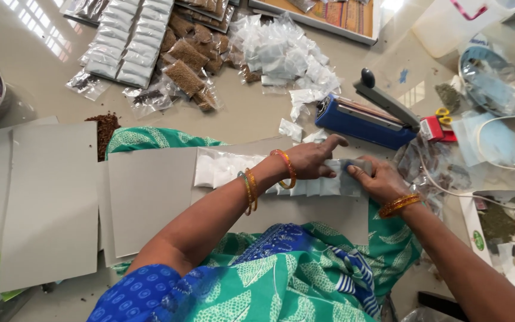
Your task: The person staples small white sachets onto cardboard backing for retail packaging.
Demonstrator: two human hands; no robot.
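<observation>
While a row of small white packets (257,173) already lies overlapped along the grey card sheet (150,197) on the person's lap, more loose packets (281,53) wait in a heap on the floor beyond, so the row looks only part done. Left hand (314,160) presses flat on the row, forefinger stretched out. Right hand (379,179) pinches the end packet (353,170), fingers curled narrow.

Row of small white sachets (251,173) along grey card (150,200) on lap; heap of clear white packets (284,53) and brown seed packets (189,65) beyond.
</observation>
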